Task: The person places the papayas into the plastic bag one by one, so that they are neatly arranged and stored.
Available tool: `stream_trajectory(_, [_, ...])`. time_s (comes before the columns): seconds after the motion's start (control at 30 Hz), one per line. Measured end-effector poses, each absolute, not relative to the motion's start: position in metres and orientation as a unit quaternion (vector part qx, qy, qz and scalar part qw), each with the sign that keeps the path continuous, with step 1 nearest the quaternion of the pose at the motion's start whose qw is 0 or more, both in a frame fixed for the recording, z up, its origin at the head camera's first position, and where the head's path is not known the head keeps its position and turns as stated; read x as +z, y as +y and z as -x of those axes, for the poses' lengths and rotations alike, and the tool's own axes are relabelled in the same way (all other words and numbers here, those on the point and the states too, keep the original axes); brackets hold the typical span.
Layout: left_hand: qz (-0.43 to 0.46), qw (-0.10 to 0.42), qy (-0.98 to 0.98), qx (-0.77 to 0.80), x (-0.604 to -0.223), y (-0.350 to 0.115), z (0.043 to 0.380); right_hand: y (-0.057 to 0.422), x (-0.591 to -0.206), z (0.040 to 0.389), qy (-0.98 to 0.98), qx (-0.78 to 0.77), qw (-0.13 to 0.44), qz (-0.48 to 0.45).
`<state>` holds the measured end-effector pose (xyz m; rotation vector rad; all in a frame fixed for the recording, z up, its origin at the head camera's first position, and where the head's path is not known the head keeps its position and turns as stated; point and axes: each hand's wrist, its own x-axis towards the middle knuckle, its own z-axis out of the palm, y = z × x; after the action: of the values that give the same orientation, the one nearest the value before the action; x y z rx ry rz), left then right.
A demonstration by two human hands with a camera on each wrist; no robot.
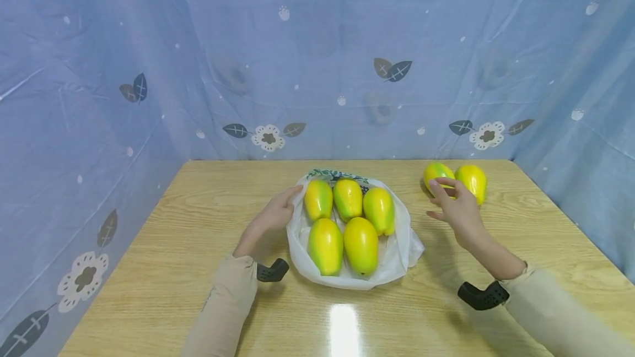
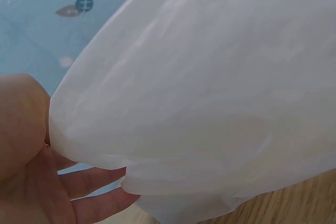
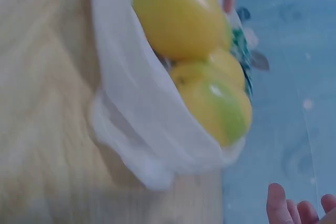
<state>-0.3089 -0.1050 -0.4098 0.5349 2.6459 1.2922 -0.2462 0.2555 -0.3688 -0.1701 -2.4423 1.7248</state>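
Note:
A white plastic bag (image 1: 317, 279) with its mouth spread wide stands mid-table, holding several yellow-green mangoes (image 1: 325, 247). At its left rim my left hand (image 1: 272, 215) pinches the edge; the left wrist view shows the thin plastic (image 2: 199, 93) between thumb and fingers. Out to the right, my right hand (image 1: 458, 211) reaches over the table with fingers spread and nothing in them. Just beyond its fingertips lie two more mangoes (image 1: 472, 180), side by side, one partly hidden by the fingers. In the right wrist view, the bagged mangoes (image 3: 210, 103) appear beside the right fingertips (image 3: 276, 200).
The wooden table (image 1: 198, 225) is enclosed at the back and sides by a blue curtain (image 1: 317, 43) with leaves and flowers. Black curved wrist mounts (image 1: 483, 295) stick out at the sleeves. A loose fold of the bag (image 1: 415, 248) lies at its right side.

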Motion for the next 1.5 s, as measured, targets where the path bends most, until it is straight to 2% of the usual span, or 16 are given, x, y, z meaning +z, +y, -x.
stream_trajectory(0.47, [-0.168,0.081,0.88,0.437,-0.408,-0.105,0.308,0.319,-0.374,0.278,-0.795,0.572,0.134,0.149])
stream_trajectory(0.7, [-0.165,0.084,0.88,0.438,-0.407,-0.104,0.308,0.405,-0.434,0.326,-0.722,0.649,0.168,0.173])
stream_trajectory(0.93, [-0.165,0.08,0.884,0.43,-0.408,-0.104,0.308,0.372,-0.39,0.292,-0.649,0.708,0.148,0.236])
stream_trajectory(1.5, [-0.165,0.081,0.884,0.429,-0.411,-0.104,0.311,0.404,-0.416,0.306,-0.679,0.665,0.147,0.274])
